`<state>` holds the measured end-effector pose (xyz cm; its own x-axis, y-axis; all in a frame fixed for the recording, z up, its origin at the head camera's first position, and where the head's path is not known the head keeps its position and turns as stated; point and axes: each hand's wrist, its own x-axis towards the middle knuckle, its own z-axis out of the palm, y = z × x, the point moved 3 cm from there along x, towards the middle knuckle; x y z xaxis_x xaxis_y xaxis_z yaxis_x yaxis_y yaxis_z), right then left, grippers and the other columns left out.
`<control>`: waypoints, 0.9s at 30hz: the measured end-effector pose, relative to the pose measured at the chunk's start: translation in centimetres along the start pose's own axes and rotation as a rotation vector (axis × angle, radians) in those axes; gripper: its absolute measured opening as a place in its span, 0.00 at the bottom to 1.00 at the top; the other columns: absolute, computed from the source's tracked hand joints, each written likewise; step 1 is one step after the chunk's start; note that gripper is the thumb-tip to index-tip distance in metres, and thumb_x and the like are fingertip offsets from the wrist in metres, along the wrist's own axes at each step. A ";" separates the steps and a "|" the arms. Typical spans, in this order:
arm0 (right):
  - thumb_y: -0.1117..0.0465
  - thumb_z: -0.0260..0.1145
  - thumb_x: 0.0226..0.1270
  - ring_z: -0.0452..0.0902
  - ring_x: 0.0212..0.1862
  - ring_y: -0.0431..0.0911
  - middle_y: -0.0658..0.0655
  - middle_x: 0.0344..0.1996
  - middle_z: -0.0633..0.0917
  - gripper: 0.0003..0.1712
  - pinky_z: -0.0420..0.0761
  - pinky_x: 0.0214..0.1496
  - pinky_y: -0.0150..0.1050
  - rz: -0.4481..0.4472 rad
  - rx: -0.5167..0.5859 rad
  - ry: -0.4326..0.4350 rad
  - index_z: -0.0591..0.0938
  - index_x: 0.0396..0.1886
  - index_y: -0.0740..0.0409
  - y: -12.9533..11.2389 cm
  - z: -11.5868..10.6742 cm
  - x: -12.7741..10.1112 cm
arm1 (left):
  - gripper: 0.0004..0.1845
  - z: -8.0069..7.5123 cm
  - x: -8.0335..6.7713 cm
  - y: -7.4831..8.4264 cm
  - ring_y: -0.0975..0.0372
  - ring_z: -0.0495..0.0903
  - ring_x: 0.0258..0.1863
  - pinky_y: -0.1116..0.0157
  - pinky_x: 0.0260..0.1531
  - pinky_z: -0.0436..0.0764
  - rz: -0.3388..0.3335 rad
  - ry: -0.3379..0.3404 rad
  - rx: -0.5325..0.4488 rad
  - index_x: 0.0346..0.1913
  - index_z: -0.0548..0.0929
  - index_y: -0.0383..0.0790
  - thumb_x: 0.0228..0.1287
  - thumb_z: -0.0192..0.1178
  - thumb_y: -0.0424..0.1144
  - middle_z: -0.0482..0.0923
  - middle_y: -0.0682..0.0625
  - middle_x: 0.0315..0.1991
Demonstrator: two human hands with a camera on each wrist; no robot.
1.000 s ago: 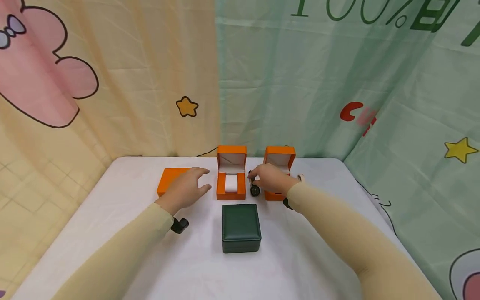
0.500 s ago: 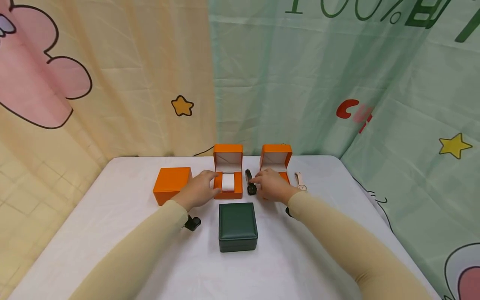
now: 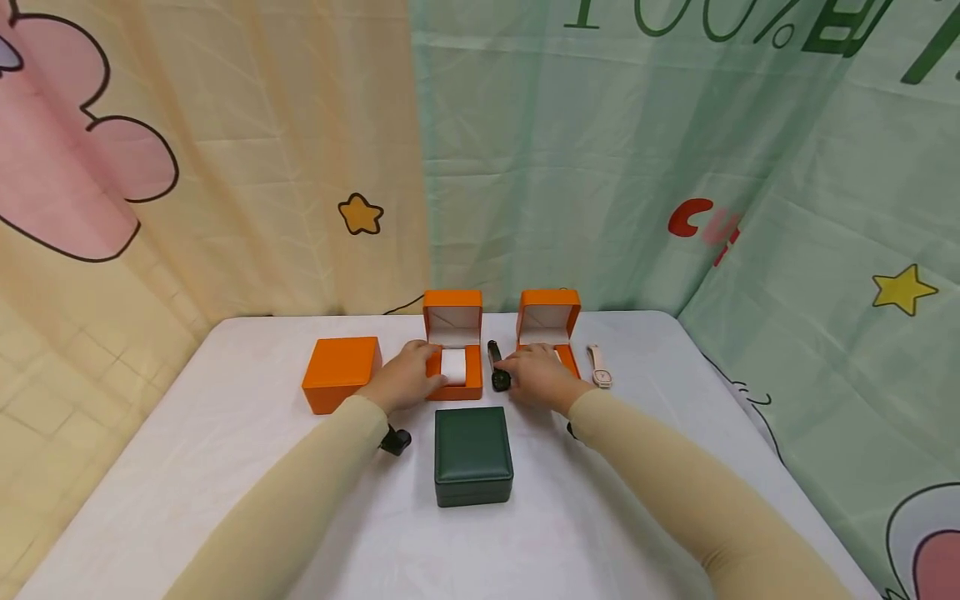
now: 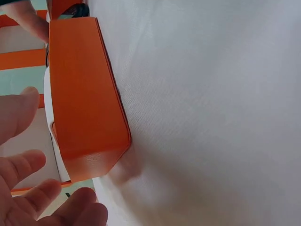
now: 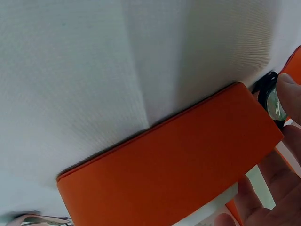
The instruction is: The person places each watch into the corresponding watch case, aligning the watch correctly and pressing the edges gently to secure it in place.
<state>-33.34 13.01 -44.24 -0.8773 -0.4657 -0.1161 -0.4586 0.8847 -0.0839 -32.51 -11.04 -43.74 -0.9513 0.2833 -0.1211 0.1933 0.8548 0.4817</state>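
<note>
green box (image 3: 473,454) sits nearest on the desk (image 3: 225,450). beyond it, left hand (image 3: 405,382) touches the open orange box (image 3: 452,350), fingers relaxed; at 3 o'clock, right hand (image 3: 536,377) pinches the black watch (image 3: 497,367).

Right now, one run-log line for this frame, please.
left hand: touching open orange box | right hand: fingers on black watch | green box: closed
</note>
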 end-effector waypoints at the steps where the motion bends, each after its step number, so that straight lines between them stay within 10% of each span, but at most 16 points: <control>1: 0.52 0.75 0.70 0.69 0.75 0.59 0.52 0.68 0.83 0.34 0.59 0.82 0.60 0.003 -0.002 -0.001 0.78 0.74 0.43 0.0 0.1 0.1 | 0.38 0.0 0.2 0.0 0.44 0.69 0.75 0.46 0.78 0.67 -0.011 -0.002 -0.002 0.81 0.65 0.42 0.75 0.63 0.52 0.58 0.37 0.81; 27: 0.48 0.77 0.67 0.71 0.72 0.56 0.46 0.51 0.92 0.25 0.45 0.81 0.71 0.106 -0.107 0.095 0.86 0.64 0.37 -1.3 1.4 0.6 | 0.39 1.1 1.5 0.1 0.44 0.78 0.60 0.46 0.71 0.75 -0.149 -0.008 -0.106 0.80 0.66 0.47 0.71 0.68 0.50 0.55 0.34 0.77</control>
<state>-33.04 11.56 -45.58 -0.9287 -0.3700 -0.0247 -0.3706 0.9283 0.0301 -33.64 -10.00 -44.85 -0.9655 0.1608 -0.2049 0.0234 0.8370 0.5466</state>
